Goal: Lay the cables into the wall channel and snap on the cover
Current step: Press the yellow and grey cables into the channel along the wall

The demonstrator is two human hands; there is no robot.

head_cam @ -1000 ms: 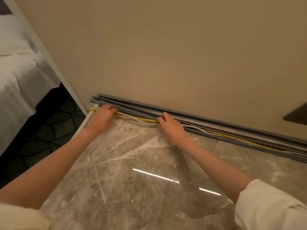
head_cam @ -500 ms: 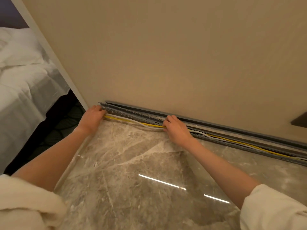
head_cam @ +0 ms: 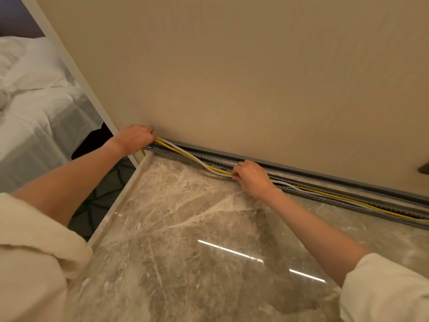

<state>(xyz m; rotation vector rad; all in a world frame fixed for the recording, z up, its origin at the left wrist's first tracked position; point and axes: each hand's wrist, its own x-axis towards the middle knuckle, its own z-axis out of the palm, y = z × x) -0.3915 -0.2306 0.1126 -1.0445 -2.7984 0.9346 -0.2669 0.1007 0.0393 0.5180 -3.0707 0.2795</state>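
Now my left hand point(head_cam: 133, 137) has lifted the yellow cable point(head_cam: 173, 148) and white cable point(head_cam: 185, 151) over the gray channel point(head_cam: 171, 155); both hands pinch them. My right hand point(head_cam: 251, 178) stays low by the wall point(head_cam: 255, 77). Bed point(head_cam: 34, 101) beside.

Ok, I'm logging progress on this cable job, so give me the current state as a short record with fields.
surface: marble slab against a beige wall
channel: grey slotted channel along the wall foot, no cover on it
cables: yellow cable and white cable, lifted out between the hands
left hand: left hand holds the cables at the channel's left end
right hand: right hand pinches the cables midway
beyond: bed at left
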